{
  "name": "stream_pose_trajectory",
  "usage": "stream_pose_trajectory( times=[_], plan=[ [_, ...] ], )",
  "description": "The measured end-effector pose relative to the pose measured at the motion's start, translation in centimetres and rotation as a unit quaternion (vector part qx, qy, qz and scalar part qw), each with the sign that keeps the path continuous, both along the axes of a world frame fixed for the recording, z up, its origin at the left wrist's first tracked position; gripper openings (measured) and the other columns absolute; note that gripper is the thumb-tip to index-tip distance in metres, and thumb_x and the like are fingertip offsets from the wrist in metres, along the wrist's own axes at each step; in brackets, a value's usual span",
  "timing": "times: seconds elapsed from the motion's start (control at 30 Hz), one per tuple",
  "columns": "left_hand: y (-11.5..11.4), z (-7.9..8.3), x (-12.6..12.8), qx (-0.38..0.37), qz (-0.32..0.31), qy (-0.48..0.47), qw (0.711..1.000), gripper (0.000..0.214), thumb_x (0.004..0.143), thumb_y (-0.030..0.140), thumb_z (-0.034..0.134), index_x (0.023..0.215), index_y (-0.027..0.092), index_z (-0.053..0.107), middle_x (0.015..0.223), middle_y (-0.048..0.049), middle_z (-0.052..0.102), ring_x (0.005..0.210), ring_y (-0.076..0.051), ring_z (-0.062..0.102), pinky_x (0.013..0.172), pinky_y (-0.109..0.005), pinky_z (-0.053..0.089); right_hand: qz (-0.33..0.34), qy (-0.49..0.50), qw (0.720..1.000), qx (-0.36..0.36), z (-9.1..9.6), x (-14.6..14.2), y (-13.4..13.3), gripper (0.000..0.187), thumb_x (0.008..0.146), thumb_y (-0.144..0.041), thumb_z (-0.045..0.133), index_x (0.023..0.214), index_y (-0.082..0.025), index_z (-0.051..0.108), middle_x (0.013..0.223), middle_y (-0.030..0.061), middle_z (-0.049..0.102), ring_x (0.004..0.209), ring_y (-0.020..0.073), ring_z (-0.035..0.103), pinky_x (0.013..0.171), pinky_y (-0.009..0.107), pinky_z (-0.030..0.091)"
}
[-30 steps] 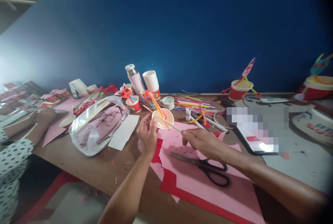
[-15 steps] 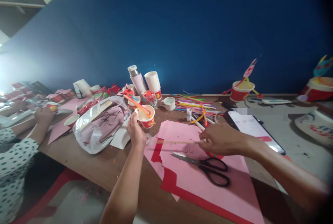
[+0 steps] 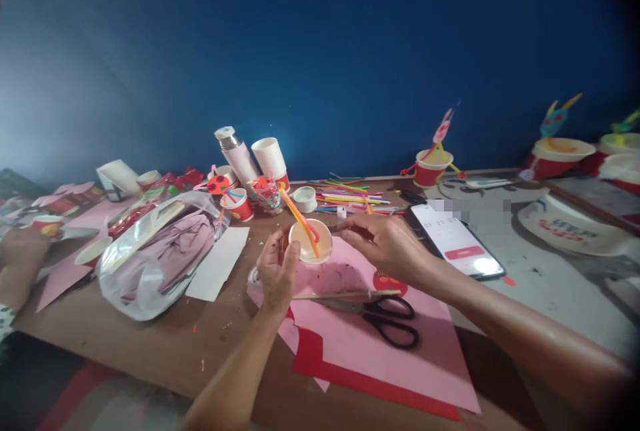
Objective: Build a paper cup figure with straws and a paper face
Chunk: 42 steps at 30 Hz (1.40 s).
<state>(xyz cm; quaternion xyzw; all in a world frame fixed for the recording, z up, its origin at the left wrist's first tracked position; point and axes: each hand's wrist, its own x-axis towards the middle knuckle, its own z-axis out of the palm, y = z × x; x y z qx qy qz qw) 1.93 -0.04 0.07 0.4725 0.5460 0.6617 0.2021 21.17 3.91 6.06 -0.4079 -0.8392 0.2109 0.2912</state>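
Observation:
My left hand [image 3: 277, 271] grips a paper cup [image 3: 311, 242] by its side and tilts the white inside toward me. Orange and pink straws [image 3: 299, 217] stick out of the cup. My right hand [image 3: 385, 245] hovers just right of the cup's rim, fingers loosely curved toward it and holding nothing. A thin wooden stick [image 3: 345, 295] lies flat below both hands, across the pink paper [image 3: 385, 354] and the black-handled scissors [image 3: 387, 319]. Red paper [image 3: 320, 369] shows under the pink sheet.
A phone [image 3: 457, 241] lies right of my right hand. A plastic bag of fabric [image 3: 155, 256] and white paper [image 3: 218, 264] sit to the left. A flask [image 3: 237, 154], stacked cups [image 3: 270, 157], loose straws [image 3: 350, 193] and cup crafts [image 3: 433, 169] line the back. Another person's hand [image 3: 20, 252] is far left.
My left hand lifted the cup off the table and tipped it toward me. My right hand let go of the wooden stick, which now lies on the paper, and moved up to the cup.

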Motion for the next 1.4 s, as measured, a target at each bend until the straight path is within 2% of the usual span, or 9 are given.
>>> stream_pose_trajectory(
  times=[0.17,0.3,0.4,0.53,0.8,1.03,1.13,1.23,1.4],
  plan=[
    [-0.4,-1.4,1.2,0.003,-0.043,0.04,0.998,0.034,0.074,0.034,0.064,0.104,0.019,0.061,0.102,-0.0073,0.063,0.094,-0.02,0.059,0.084,-0.031,0.046,-0.003,0.034,0.999,-0.012,-0.3,-0.3,-0.3,0.027,0.085,-0.04,0.047,0.091,-0.019,0.062,0.076,0.0005,0.064,0.061,0.0098,0.053,0.054,0.022,0.031],
    [-0.9,-2.0,1.9,-0.016,-0.061,0.061,0.996,0.036,0.073,0.032,0.064,0.107,0.02,0.059,0.106,-0.0075,0.061,0.095,-0.02,0.058,0.086,-0.032,0.045,-0.035,-0.002,0.999,0.005,-1.1,-0.9,-0.5,0.034,0.078,-0.048,0.054,0.093,-0.018,0.057,0.069,-0.0012,0.062,0.056,0.0106,0.053,0.052,0.023,0.028],
    [-1.2,-2.1,2.4,-0.026,-0.071,0.067,0.995,0.034,0.074,0.031,0.063,0.107,0.021,0.059,0.104,-0.0061,0.06,0.095,-0.018,0.057,0.086,-0.031,0.044,-0.057,-0.05,0.996,0.051,-1.7,-1.2,-0.7,0.036,0.08,-0.05,0.05,0.095,-0.018,0.054,0.063,-0.0018,0.062,0.052,0.012,0.053,0.05,0.023,0.024],
    [-1.5,-2.1,3.0,-0.037,-0.088,0.056,0.994,0.034,0.075,0.032,0.063,0.106,0.02,0.058,0.108,-0.008,0.06,0.099,-0.02,0.056,0.088,-0.032,0.043,-0.058,-0.114,0.984,0.127,-2.4,-1.4,-0.7,0.032,0.084,-0.046,0.043,0.093,-0.018,0.056,0.065,0.0018,0.064,0.055,0.0151,0.056,0.048,0.024,0.017],
    [-1.2,-0.9,3.2,-0.099,-0.113,-0.024,0.988,0.03,0.078,0.037,0.057,0.1,0.016,0.061,0.098,-0.0073,0.064,0.09,-0.018,0.06,0.08,-0.029,0.046,-0.056,-0.096,0.984,0.141,-2.8,-1.3,-0.7,0.017,0.078,-0.026,0.045,0.084,-0.017,0.058,0.067,0.0011,0.063,0.053,0.0124,0.053,0.048,0.025,0.019],
    [-0.9,-0.8,2.8,-0.097,-0.082,-0.015,0.992,0.033,0.077,0.039,0.058,0.1,0.017,0.063,0.099,-0.0072,0.065,0.09,-0.018,0.06,0.078,-0.027,0.046,-0.06,-0.028,0.997,0.027,-2.8,-1.3,-0.2,0.016,0.068,-0.023,0.05,0.079,-0.02,0.061,0.064,-0.0017,0.061,0.055,0.012,0.052,0.053,0.023,0.032],
    [-0.8,-1.0,2.7,-0.103,-0.095,-0.009,0.99,0.033,0.079,0.038,0.056,0.103,0.017,0.061,0.102,-0.0075,0.064,0.092,-0.018,0.059,0.081,-0.028,0.046,-0.023,0.007,0.999,-0.03,-2.7,-1.0,0.3,0.027,0.066,-0.019,0.05,0.089,-0.024,0.063,0.078,-0.0022,0.065,0.067,0.0129,0.057,0.062,0.023,0.037],
    [-0.8,-1.1,2.6,-0.106,-0.1,-0.015,0.989,0.032,0.079,0.039,0.056,0.101,0.016,0.061,0.101,-0.008,0.064,0.093,-0.019,0.06,0.083,-0.03,0.045,0.047,-0.009,0.996,-0.078,-2.5,-0.5,0.8,0.025,0.067,-0.019,0.05,0.085,-0.025,0.066,0.078,-0.0024,0.066,0.068,0.0126,0.057,0.063,0.023,0.038],
    [-0.8,-1.1,2.8,-0.11,-0.1,-0.031,0.988,0.032,0.077,0.04,0.057,0.097,0.017,0.062,0.098,-0.008,0.065,0.091,-0.019,0.061,0.08,-0.029,0.046,0.095,-0.062,0.992,-0.061,-2.6,-0.2,1.3,0.02,0.073,-0.02,0.047,0.075,-0.022,0.067,0.066,-0.0027,0.063,0.058,0.0105,0.052,0.058,0.022,0.036]
  ],
)
